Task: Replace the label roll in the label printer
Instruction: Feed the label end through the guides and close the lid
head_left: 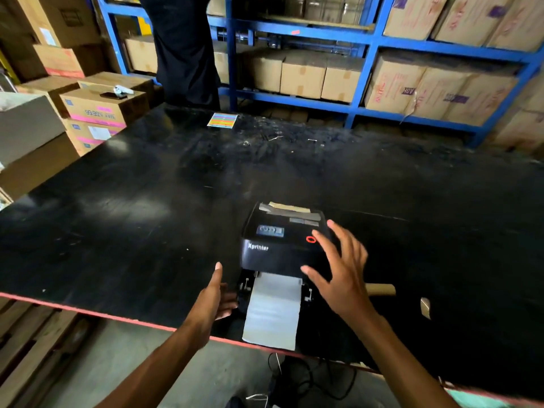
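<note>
black table (147,201): label printer (282,245) sits between both open hands.

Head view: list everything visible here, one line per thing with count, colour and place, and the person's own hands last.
label printer: one, black, near edge of the table, between the hands
label strip: one, white, running from the printer's near side to the table edge
cardboard core: one, brown, on the table right of the printer
table: one, black top with red edge
colour sheet: one, multicoloured, far side of the table
shelving: blue, behind the table, holding brown cartons
stacked cartons: several, brown, left of the table
standing person: one, dark clothes, by the shelving
cables: dark, on the floor under the table edge
left hand: open, empty, left of the printer
right hand: open, fingers spread, over the printer's right side
</note>
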### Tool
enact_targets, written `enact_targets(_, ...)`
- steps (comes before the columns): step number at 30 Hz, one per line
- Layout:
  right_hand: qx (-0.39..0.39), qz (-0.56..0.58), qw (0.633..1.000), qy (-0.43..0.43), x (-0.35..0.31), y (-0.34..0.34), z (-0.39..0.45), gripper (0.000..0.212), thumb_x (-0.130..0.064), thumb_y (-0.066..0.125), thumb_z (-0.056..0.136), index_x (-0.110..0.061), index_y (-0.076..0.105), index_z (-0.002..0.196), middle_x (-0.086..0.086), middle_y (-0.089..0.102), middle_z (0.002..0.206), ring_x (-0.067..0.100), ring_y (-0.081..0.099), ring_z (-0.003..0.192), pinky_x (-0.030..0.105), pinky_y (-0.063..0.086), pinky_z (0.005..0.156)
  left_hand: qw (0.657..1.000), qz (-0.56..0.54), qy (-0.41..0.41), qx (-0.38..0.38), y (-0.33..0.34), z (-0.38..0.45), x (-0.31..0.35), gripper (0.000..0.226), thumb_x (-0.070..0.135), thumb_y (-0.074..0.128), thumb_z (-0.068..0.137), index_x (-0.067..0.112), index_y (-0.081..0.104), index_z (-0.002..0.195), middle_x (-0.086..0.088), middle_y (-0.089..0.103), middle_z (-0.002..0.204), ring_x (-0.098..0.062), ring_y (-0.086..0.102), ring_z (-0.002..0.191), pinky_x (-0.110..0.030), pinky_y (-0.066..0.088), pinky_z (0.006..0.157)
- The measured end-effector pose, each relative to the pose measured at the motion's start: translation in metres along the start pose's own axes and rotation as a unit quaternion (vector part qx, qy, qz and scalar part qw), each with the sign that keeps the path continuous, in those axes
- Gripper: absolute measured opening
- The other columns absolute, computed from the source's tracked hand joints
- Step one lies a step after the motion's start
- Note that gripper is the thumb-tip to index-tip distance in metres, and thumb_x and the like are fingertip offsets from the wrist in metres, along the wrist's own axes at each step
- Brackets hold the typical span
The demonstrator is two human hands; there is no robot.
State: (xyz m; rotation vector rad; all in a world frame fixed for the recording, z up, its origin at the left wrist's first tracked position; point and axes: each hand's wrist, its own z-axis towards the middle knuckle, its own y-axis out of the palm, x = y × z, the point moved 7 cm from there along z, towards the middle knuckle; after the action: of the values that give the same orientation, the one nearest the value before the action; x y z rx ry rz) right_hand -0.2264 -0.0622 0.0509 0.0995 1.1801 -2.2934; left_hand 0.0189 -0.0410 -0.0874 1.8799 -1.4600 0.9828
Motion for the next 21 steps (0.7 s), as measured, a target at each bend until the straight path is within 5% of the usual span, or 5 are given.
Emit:
enact_targets(4, -0.075, -0.024, 0.997, 0.012, 0.006, 0.021, -0.034, 0.086, -0.043, 0.075, 0.069, -0.026, 0.031, 0.141, 0.010, 0.023, 0.153, 0.027, 0.024, 0.138, 0.046, 0.018, 0.110, 1.000, -0.011, 0.000, -0.003, 0.002, -0.008, 0.003, 0.104, 0.092, 0.033, 0.060, 0.023, 0.043, 0.137, -0.015, 0.071, 0.099, -0.031, 0.068, 0.093, -0.040, 0.052, 0.085)
enact_targets(8, -0.092, 0.031, 0.993, 0.066, 0.010, 0.027, -0.047, 0.086, -0.046, 0.072, 0.070, -0.028, 0.029, 0.142, 0.007, 0.022, 0.156, 0.022, 0.020, 0.141, 0.043, 0.018, 0.112, 0.999, 0.039, 0.021, -0.025, 0.014, -0.018, 0.009, 0.124, 0.094, 0.047, 0.041, 0.023, 0.036, 0.142, -0.014, 0.063, 0.125, -0.029, 0.062, 0.107, -0.042, 0.048, 0.093)
enact_targets(12, -0.053, 0.182, 0.949, 0.252, 0.034, 0.032, -0.058, 0.067, -0.042, 0.070, 0.078, -0.026, 0.043, 0.137, 0.003, 0.035, 0.149, 0.019, 0.028, 0.139, 0.043, 0.020, 0.116, 0.998, 0.049, 0.032, -0.022, 0.020, -0.023, 0.005, 0.097, 0.072, 0.058, 0.067, 0.014, 0.033, 0.142, -0.015, 0.051, 0.140, -0.035, 0.053, 0.120, -0.049, 0.041, 0.103)
enact_targets(16, -0.097, 0.379, 0.832, 0.394, 0.044, 0.057, -0.077, 0.049, -0.029, 0.065, 0.086, -0.016, 0.051, 0.131, 0.006, 0.056, 0.133, 0.020, 0.051, 0.124, 0.046, 0.038, 0.109, 0.998, 0.038, 0.056, -0.016, 0.019, -0.022, 0.002, 0.066, 0.062, 0.059, 0.077, 0.014, 0.053, 0.122, -0.011, 0.062, 0.123, -0.029, 0.060, 0.106, -0.044, 0.047, 0.093)
enact_targets(21, -0.100, 0.482, 0.767, 0.412, 0.032, 0.072, -0.090, 0.026, -0.026, 0.056, 0.091, -0.017, 0.062, 0.115, -0.005, 0.068, 0.114, -0.009, 0.062, 0.097, 0.003, 0.046, 0.075, 0.996, 0.048, 0.069, -0.007, 0.015, -0.021, -0.003, 0.048, 0.062, 0.061, 0.076, 0.016, 0.067, 0.088, -0.007, 0.072, 0.096, -0.024, 0.066, 0.089, -0.032, 0.050, 0.068)
